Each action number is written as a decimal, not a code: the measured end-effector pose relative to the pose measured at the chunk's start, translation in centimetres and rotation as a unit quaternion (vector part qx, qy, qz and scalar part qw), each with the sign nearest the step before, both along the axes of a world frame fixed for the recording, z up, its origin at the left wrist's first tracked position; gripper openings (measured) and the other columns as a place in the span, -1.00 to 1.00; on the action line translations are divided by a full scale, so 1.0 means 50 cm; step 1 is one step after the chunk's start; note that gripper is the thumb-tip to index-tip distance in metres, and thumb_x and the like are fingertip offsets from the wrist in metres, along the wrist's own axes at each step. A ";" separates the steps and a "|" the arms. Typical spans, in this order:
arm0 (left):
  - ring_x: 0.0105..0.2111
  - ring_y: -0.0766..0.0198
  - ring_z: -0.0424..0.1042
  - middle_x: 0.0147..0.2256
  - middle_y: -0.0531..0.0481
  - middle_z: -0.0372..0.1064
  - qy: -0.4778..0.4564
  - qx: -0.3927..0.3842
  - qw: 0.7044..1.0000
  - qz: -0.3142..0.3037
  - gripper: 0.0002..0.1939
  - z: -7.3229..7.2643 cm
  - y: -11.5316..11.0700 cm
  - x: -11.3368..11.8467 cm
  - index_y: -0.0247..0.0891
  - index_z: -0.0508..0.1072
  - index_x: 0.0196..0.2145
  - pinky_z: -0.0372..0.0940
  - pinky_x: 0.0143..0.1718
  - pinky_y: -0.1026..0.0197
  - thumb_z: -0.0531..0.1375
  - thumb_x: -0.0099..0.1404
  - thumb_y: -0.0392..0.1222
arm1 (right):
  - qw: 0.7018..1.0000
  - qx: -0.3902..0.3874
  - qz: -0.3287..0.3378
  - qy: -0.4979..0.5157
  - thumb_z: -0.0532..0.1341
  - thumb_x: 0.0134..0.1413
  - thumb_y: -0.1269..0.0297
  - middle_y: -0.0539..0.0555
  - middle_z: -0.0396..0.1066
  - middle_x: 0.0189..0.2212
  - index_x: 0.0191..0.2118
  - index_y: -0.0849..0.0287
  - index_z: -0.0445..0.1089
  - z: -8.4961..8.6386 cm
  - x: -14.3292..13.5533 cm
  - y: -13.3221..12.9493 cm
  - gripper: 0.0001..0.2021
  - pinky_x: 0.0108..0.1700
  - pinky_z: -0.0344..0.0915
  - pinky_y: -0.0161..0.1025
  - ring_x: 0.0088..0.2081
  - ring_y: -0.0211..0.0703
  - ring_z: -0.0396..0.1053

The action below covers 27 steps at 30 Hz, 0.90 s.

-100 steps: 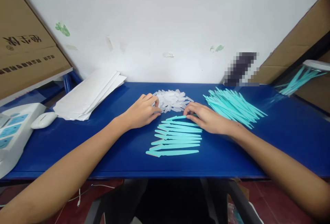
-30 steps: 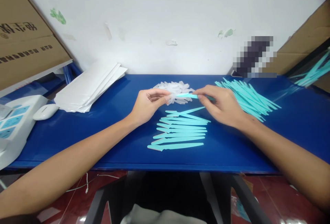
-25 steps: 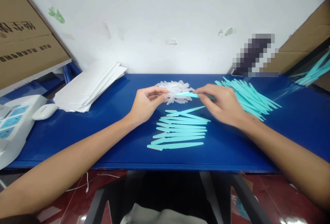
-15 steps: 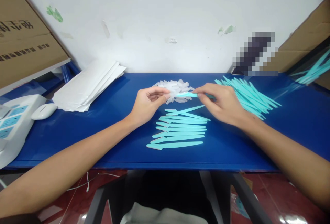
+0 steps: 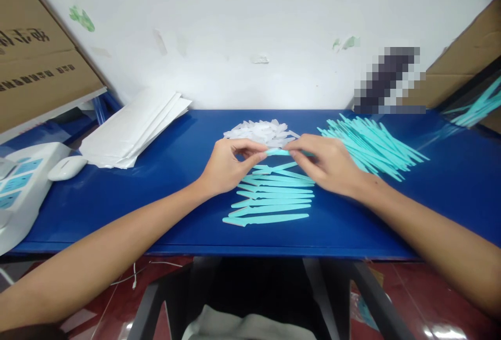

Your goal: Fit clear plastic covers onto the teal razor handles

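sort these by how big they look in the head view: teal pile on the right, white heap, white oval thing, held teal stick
Largest to smallest:
teal pile
white heap
white oval thing
held teal stick, going by its visible part

I see a bare left hand [image 5: 227, 167] and a bare right hand [image 5: 326, 165], both slim-fingered. Behind the fingers, the left forearm [image 5: 117, 246] and right forearm [image 5: 426, 238] are uncovered, narrowing toward the wrists. A small spot [image 5: 376, 182] marks the right wrist. Well back from the left fingers, I can't tell whether a dark patch [image 5: 35, 332] is a sleeve. Below both hands' fingers, I make out creased grey-green cloth [image 5: 250, 325].
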<state>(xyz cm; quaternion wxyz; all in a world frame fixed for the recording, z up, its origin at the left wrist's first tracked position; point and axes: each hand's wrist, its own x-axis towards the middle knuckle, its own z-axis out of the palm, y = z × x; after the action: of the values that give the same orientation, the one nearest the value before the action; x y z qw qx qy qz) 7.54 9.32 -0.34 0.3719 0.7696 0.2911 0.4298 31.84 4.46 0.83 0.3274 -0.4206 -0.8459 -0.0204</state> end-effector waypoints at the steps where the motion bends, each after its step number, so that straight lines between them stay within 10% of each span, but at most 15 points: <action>1: -0.38 0.26 0.52 -0.32 -0.07 0.62 0.020 0.027 0.999 0.003 -0.81 0.001 0.001 -0.001 -0.28 0.66 -0.23 0.42 -0.32 0.23 0.35 0.31 -0.10 | 1.000 -0.002 0.006 -0.003 0.09 0.36 0.35 0.10 0.57 -0.29 -0.09 0.18 0.53 -0.003 -0.002 0.001 -0.75 -0.28 0.29 -0.20 -0.33 -0.12 0.47; 7: -0.09 0.06 0.44 -0.03 -0.20 0.53 0.230 0.272 0.934 0.007 -0.68 0.000 0.039 -0.026 -0.26 0.58 0.04 0.35 -0.01 -0.04 0.10 0.49 -0.16 | 0.995 -0.065 -0.066 -0.046 0.18 0.23 0.29 0.14 0.55 -0.19 -0.05 0.20 0.52 -0.003 0.013 0.012 -0.75 -0.26 0.27 -0.16 -0.30 -0.06 0.46; 12: 0.18 -0.25 0.17 0.27 -0.32 0.16 0.397 0.293 0.869 0.011 -0.55 -0.008 0.059 -0.050 -0.04 0.48 0.22 0.26 0.01 -0.30 -0.02 0.51 -0.26 | 0.975 -0.172 -0.051 -0.129 0.18 0.23 0.15 0.17 0.43 -0.14 -0.10 0.16 0.51 0.008 0.045 0.020 -0.74 -0.23 0.26 -0.13 -0.25 -0.03 0.43; 27: 0.24 -0.17 0.09 0.20 -0.18 0.24 0.367 0.239 0.898 -0.050 -0.74 -0.003 0.077 -0.062 -0.10 0.63 -0.08 0.13 0.19 -0.29 0.12 0.50 -0.13 | 0.955 -0.279 -0.011 -0.104 0.10 0.33 0.00 0.12 0.52 -0.25 -0.19 0.16 0.47 0.026 0.072 0.029 -0.65 -0.22 0.25 -0.15 -0.30 -0.07 0.41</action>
<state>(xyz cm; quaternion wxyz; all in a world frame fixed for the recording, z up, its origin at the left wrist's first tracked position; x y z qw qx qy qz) 4.42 13.19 -0.52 0.0644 0.9519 0.2567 0.1544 35.43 5.89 2.11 0.1070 -0.5000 -0.8426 0.1691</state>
